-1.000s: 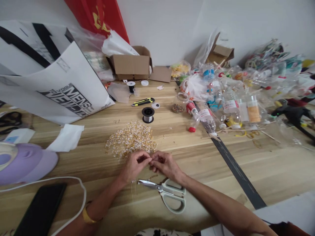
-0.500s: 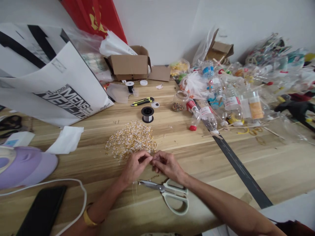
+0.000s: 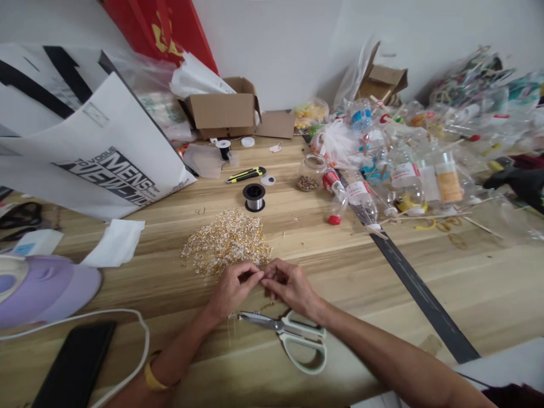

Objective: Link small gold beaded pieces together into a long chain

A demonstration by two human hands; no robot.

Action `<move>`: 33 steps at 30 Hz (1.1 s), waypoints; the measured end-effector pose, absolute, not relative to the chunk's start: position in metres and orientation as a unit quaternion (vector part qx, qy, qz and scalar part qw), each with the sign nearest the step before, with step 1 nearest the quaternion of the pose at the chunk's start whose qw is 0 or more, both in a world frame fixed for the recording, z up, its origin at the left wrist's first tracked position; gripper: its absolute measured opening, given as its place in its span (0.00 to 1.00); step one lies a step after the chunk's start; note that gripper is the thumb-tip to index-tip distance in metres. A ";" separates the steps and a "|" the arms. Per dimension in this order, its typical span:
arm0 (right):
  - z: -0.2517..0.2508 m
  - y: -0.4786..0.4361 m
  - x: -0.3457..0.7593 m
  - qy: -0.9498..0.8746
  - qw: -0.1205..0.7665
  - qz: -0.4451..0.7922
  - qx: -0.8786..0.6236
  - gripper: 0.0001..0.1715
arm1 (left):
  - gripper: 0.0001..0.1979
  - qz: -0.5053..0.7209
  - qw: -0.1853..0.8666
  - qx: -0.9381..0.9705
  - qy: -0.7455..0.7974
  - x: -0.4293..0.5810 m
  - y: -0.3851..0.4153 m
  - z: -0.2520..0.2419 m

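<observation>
My left hand (image 3: 236,288) and my right hand (image 3: 289,284) meet at the fingertips, both closed in a pinch. Whatever lies between the fingers is too small to make out. Just beyond them spreads a pile of small gold and clear beads (image 3: 227,241). Scissors (image 3: 280,327) with pale handles lie on the table under my right wrist, blades pointing left. By the blade tips rests a short beaded strand (image 3: 266,307) with thin thread ends. A black spool of silvery wire (image 3: 254,198) stands behind the pile.
Behind the spool are a yellow-black utility knife (image 3: 246,175) and a cardboard box (image 3: 223,113). Plastic bottles (image 3: 361,195) and a jar of beads (image 3: 311,173) crowd the right. A white bag (image 3: 93,147), purple cap (image 3: 46,289) and black phone (image 3: 74,362) occupy the left.
Both hands stay pinched together in nearly the same place, with only a very slight shift of the fingers. The camera view has tilted a little; nothing else has visibly moved.
</observation>
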State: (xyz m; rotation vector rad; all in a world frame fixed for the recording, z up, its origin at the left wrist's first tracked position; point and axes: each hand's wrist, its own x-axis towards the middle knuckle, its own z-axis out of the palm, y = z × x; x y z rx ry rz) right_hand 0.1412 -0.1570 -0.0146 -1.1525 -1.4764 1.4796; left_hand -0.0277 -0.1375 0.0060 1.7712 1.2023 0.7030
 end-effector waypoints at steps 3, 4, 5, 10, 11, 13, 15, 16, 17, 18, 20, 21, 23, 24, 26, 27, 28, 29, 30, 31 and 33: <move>-0.016 -0.157 0.142 -0.611 0.373 0.536 -0.448 0.04 | 0.11 0.278 0.434 0.707 0.485 -0.027 -0.138 0.004; -0.017 -0.157 0.142 -0.619 0.373 0.526 -0.449 0.03 | 0.11 0.275 0.436 0.706 0.486 -0.027 -0.138 0.004; -0.017 -0.157 0.142 -0.625 0.372 0.517 -0.452 0.03 | 0.11 0.272 0.437 0.705 0.488 -0.027 -0.139 0.004; -0.017 -0.157 0.141 -0.644 0.370 0.491 -0.455 0.03 | 0.11 0.275 0.437 0.708 0.481 -0.027 -0.139 0.004; -0.016 -0.157 0.141 -0.646 0.369 0.490 -0.454 0.03 | 0.11 0.278 0.439 0.708 0.478 -0.027 -0.139 0.004; -0.014 -0.157 0.141 -0.647 0.367 0.490 -0.455 0.03 | 0.12 0.282 0.443 0.707 0.473 -0.028 -0.139 0.004; -0.013 -0.157 0.141 -0.645 0.368 0.494 -0.453 0.04 | 0.11 0.281 0.447 0.705 0.473 -0.028 -0.139 0.004; -0.013 -0.157 0.141 -0.643 0.369 0.496 -0.453 0.04 | 0.11 0.281 0.448 0.705 0.473 -0.028 -0.139 0.004; -0.012 -0.157 0.141 -0.642 0.369 0.497 -0.453 0.04 | 0.11 0.281 0.449 0.705 0.471 -0.029 -0.139 0.004; -0.011 -0.157 0.141 -0.641 0.370 0.497 -0.454 0.04 | 0.10 0.283 0.450 0.704 0.470 -0.029 -0.138 0.004; -0.010 -0.157 0.142 -0.642 0.367 0.491 -0.461 0.06 | 0.09 0.288 0.452 0.703 0.467 -0.029 -0.138 0.004; -0.009 -0.157 0.142 -0.644 0.366 0.486 -0.464 0.07 | 0.09 0.288 0.453 0.703 0.467 -0.029 -0.137 0.004; -0.009 -0.157 0.143 -0.650 0.365 0.478 -0.465 0.08 | 0.09 0.288 0.457 0.700 0.468 -0.029 -0.137 0.004; -0.009 -0.157 0.144 -0.653 0.365 0.475 -0.463 0.09 | 0.09 0.288 0.459 0.697 0.469 -0.029 -0.137 0.005; -0.009 -0.157 0.145 -0.656 0.365 0.476 -0.457 0.09 | 0.09 0.292 0.461 0.693 0.471 -0.029 -0.137 0.005; -0.009 -0.157 0.145 -0.657 0.365 0.478 -0.455 0.09 | 0.09 0.294 0.462 0.691 0.473 -0.029 -0.137 0.005; -0.010 -0.157 0.145 -0.658 0.365 0.479 -0.452 0.09 | 0.09 0.293 0.462 0.689 0.475 -0.029 -0.137 0.005; -0.010 -0.157 0.146 -0.659 0.365 0.481 -0.450 0.09 | 0.09 0.292 0.463 0.688 0.476 -0.029 -0.136 0.005; -0.011 -0.158 0.146 -0.659 0.365 0.482 -0.447 0.10 | 0.09 0.291 0.464 0.688 0.476 -0.029 -0.136 0.006; -0.011 -0.158 0.146 -0.657 0.366 0.486 -0.446 0.10 | 0.10 0.291 0.466 0.688 0.475 -0.029 -0.136 0.006; -0.013 -0.157 0.147 -0.649 0.363 0.498 -0.446 0.11 | 0.10 0.295 0.467 0.687 0.472 -0.030 -0.136 0.005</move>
